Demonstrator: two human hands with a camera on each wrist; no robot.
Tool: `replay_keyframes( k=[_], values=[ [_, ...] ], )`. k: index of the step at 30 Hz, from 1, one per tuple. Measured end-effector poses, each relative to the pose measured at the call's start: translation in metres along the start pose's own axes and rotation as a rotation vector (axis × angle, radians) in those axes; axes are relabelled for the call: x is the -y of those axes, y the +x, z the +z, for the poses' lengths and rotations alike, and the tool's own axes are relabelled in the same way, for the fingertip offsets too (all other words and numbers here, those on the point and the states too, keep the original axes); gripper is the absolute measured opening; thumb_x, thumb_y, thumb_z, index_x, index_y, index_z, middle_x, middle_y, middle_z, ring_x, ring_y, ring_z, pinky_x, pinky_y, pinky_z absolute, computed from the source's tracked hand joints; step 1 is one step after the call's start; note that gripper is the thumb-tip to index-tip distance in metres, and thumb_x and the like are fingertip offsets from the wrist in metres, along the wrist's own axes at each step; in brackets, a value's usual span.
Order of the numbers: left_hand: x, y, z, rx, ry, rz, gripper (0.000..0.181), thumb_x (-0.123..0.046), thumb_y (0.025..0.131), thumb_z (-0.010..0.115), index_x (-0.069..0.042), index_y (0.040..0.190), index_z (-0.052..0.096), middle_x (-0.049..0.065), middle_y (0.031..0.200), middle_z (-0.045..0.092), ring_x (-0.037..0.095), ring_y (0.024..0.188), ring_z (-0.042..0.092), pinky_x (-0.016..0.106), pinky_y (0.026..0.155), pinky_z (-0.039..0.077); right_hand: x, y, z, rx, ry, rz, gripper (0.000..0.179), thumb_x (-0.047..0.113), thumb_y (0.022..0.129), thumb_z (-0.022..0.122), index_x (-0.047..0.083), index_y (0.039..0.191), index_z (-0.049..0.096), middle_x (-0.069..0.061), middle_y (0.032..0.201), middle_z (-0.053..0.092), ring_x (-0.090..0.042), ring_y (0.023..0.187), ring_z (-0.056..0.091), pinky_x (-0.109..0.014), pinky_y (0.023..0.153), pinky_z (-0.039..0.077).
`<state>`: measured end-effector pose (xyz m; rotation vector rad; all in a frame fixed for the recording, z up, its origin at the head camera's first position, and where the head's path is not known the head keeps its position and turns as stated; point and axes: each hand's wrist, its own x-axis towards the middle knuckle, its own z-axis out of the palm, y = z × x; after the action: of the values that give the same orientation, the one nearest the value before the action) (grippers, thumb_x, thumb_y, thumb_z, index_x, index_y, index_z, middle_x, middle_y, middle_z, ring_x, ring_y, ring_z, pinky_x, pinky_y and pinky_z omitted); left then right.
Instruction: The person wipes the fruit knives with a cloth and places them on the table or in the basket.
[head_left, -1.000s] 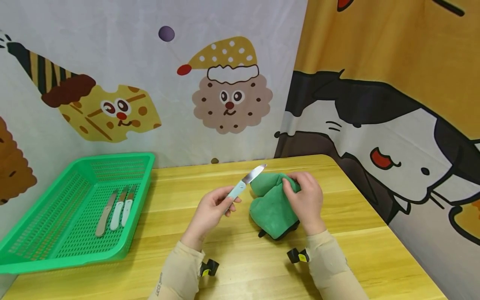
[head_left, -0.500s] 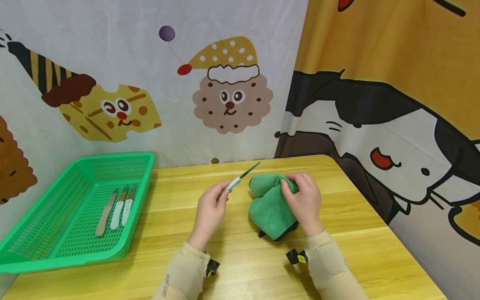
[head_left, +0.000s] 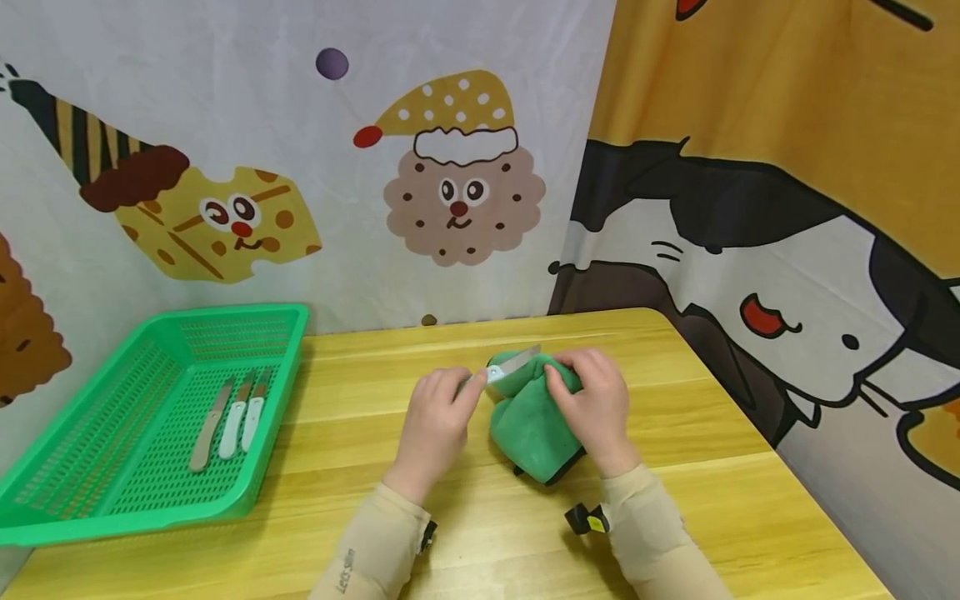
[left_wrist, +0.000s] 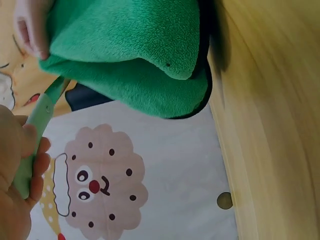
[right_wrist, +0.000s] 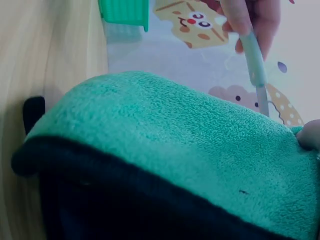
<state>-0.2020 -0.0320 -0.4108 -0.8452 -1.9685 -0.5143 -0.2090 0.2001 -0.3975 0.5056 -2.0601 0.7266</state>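
My left hand (head_left: 433,421) grips a knife by its pale green handle (left_wrist: 39,122), fingers curled round it. The knife's metal blade (head_left: 519,360) points up and to the right, over the top fold of a green plush cloth (head_left: 531,429). Whether the blade touches the cloth I cannot tell. In the right wrist view the cloth hides the blade's tip. My right hand (head_left: 596,404) pinches the cloth at its top between thumb and fingers. The cloth hangs folded, dark edging along its lower side, close above the table.
On the left of the table (head_left: 360,483) stands a green plastic basket (head_left: 150,521). Inside lie a beige-handled knife (head_left: 210,429) and two white-handled knives (head_left: 233,425). A printed cartoon curtain (head_left: 345,208) hangs behind the table and along its right side.
The left hand has moved right with the knife, bringing the blade from beside the cloth to over its top. The cloth and right hand have shifted slightly left.
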Motion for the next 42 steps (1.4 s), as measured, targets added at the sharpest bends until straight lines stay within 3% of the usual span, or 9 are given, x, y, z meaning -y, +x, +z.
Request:
replay_keyframes(
  k=[7, 15, 22, 31, 34, 38, 42],
  values=[
    [-0.003, -0.01, 0.002, 0.006, 0.065, 0.053, 0.026, 0.003, 0.094, 0.052, 0.001, 0.114, 0.068, 0.014, 0.099, 0.061, 0.029, 0.083, 0.058, 0.039, 0.065, 0.05, 0.013, -0.003, 0.01, 0.049, 0.029, -0.101, 0.013, 0.01, 0.081, 0.078, 0.006, 0.091, 0.072, -0.006, 0.085, 0.068, -0.025, 0.077, 0.064, -0.044, 0.069, 0.052],
    [0.0, -0.024, -0.003, 0.065, 0.14, 0.212, 0.035, 0.0, 0.106, 0.034, 0.001, 0.115, 0.067, 0.012, 0.1, 0.06, 0.025, 0.082, 0.057, 0.034, 0.07, 0.05, 0.027, -0.014, 0.025, 0.161, -0.025, -0.177, 0.014, 0.011, 0.081, 0.08, 0.009, 0.093, 0.072, -0.004, 0.088, 0.067, -0.022, 0.08, 0.064, -0.041, 0.071, 0.053],
    [0.006, -0.017, -0.008, 0.05, 0.169, 0.336, 0.029, 0.003, 0.104, 0.04, 0.002, 0.115, 0.067, 0.011, 0.099, 0.061, 0.024, 0.083, 0.057, 0.031, 0.074, 0.051, 0.023, -0.014, 0.024, 0.129, -0.073, -0.152, 0.014, 0.01, 0.08, 0.082, 0.008, 0.091, 0.073, -0.005, 0.085, 0.067, -0.024, 0.075, 0.064, -0.042, 0.067, 0.053],
    [0.007, -0.009, -0.018, -0.004, 0.151, 0.368, 0.026, 0.002, 0.103, 0.044, 0.003, 0.115, 0.067, 0.012, 0.1, 0.061, 0.024, 0.083, 0.056, 0.031, 0.072, 0.051, 0.005, -0.006, 0.01, 0.059, -0.133, -0.072, 0.014, 0.007, 0.079, 0.081, 0.008, 0.09, 0.072, -0.007, 0.083, 0.066, -0.028, 0.07, 0.063, -0.046, 0.063, 0.052],
    [0.005, -0.009, -0.019, -0.062, 0.134, 0.377, 0.024, 0.003, 0.101, 0.047, 0.003, 0.113, 0.068, 0.013, 0.099, 0.062, 0.024, 0.08, 0.055, 0.031, 0.068, 0.05, 0.002, -0.005, 0.008, 0.057, -0.133, -0.061, 0.013, 0.008, 0.08, 0.081, 0.007, 0.09, 0.072, -0.008, 0.083, 0.066, -0.029, 0.069, 0.063, -0.045, 0.063, 0.052],
    [0.004, -0.009, -0.019, -0.138, 0.099, 0.365, 0.022, 0.003, 0.1, 0.049, 0.003, 0.108, 0.07, 0.013, 0.096, 0.063, 0.023, 0.076, 0.056, 0.032, 0.064, 0.05, -0.002, -0.003, 0.005, 0.054, -0.153, -0.042, 0.013, 0.009, 0.08, 0.081, 0.006, 0.09, 0.073, -0.009, 0.084, 0.067, -0.029, 0.071, 0.063, -0.046, 0.065, 0.052],
    [0.006, -0.007, -0.021, -0.161, 0.082, 0.32, 0.022, 0.002, 0.101, 0.05, 0.003, 0.108, 0.07, 0.014, 0.096, 0.063, 0.024, 0.073, 0.056, 0.033, 0.062, 0.049, -0.007, -0.002, 0.001, 0.035, -0.16, -0.007, 0.012, 0.009, 0.081, 0.081, 0.006, 0.091, 0.074, -0.009, 0.086, 0.067, -0.03, 0.072, 0.064, -0.045, 0.064, 0.052]
  ],
)
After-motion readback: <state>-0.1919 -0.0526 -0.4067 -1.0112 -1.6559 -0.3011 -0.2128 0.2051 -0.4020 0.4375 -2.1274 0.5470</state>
